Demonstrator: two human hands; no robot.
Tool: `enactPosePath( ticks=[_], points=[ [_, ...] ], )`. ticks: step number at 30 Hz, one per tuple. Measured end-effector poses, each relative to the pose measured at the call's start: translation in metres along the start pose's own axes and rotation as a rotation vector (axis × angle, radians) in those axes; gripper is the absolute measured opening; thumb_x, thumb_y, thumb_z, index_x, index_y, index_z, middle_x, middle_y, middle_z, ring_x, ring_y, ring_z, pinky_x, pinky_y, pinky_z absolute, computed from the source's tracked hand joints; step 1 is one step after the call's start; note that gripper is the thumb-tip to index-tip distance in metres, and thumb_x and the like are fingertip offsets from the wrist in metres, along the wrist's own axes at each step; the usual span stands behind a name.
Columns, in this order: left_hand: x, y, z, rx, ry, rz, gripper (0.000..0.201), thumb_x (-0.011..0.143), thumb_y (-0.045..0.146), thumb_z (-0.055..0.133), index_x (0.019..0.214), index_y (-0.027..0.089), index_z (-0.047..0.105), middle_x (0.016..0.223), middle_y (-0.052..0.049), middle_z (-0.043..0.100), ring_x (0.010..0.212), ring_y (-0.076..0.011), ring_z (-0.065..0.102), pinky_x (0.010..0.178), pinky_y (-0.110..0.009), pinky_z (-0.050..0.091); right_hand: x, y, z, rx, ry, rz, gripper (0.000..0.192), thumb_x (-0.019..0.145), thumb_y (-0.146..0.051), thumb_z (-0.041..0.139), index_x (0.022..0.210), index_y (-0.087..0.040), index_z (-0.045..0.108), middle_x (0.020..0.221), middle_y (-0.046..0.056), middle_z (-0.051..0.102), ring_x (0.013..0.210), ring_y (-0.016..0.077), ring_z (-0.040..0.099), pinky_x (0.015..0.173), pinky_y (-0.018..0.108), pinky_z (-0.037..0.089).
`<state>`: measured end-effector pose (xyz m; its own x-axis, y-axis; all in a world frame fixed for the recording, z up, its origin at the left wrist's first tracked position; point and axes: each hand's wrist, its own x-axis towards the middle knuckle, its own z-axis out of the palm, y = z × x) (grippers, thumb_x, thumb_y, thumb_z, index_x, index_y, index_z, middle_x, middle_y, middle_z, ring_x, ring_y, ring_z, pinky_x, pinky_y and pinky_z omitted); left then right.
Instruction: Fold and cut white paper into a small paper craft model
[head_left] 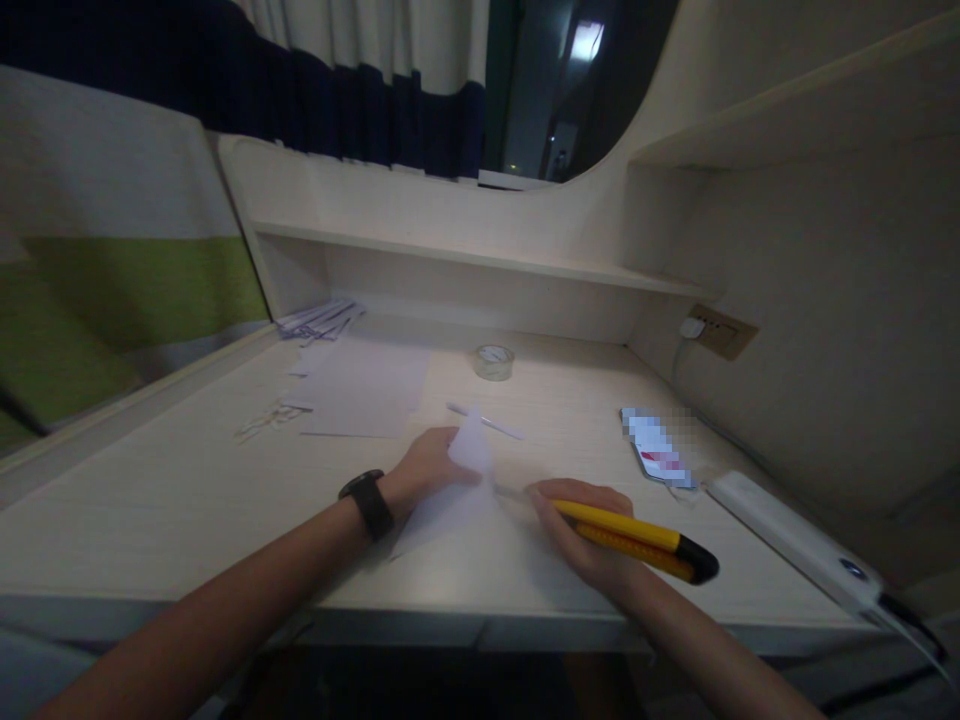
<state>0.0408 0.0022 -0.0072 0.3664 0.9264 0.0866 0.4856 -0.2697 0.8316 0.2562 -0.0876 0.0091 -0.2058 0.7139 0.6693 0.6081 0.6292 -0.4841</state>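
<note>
My left hand [431, 465], with a dark watch on its wrist, is closed on a folded sheet of white paper [450, 510] near the front of the desk. The paper's upper part stands up from the desktop. In my right hand [581, 535] is a yellow utility knife [622, 528] with a black end. Its blade side points left at the paper's right edge; the blade is blurred, and I cannot tell whether it touches. A white pen [487, 421] lies just beyond the paper.
A roll of clear tape [494, 363] sits farther back. At the left are stacked paper sheets [367, 385], folded paper strips [322, 320] and a bunch of pale string [270, 422]. A phone [652, 448] and a white power strip [795, 540] lie on the right.
</note>
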Motion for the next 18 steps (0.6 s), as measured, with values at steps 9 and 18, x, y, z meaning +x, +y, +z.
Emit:
enactPosePath(
  ticks=[9, 18],
  points=[
    [0.0004, 0.0, -0.0011, -0.002, 0.002, 0.001, 0.032, 0.057, 0.029, 0.072, 0.082, 0.01, 0.065, 0.082, -0.007, 0.066, 0.071, -0.0203, 0.056, 0.06, -0.028, 0.039, 0.002, -0.0052, -0.0001, -0.05, 0.024, -0.011, 0.014, 0.08, -0.026, 0.057, 0.071, -0.022, 0.066, 0.067, 0.002, 0.07, 0.059, 0.0165, 0.067, 0.058, 0.025, 0.056],
    [-0.0031, 0.0081, -0.001, -0.124, -0.015, -0.054, 0.035, 0.056, 0.026, 0.073, 0.086, 0.009, 0.066, 0.081, -0.008, 0.068, 0.07, -0.0209, 0.06, 0.059, -0.028, 0.043, 0.0007, -0.0049, -0.0013, -0.068, 0.007, -0.033, 0.016, 0.082, -0.027, 0.054, 0.072, -0.021, 0.066, 0.068, 0.002, 0.07, 0.059, 0.0152, 0.067, 0.057, 0.023, 0.054]
  ],
)
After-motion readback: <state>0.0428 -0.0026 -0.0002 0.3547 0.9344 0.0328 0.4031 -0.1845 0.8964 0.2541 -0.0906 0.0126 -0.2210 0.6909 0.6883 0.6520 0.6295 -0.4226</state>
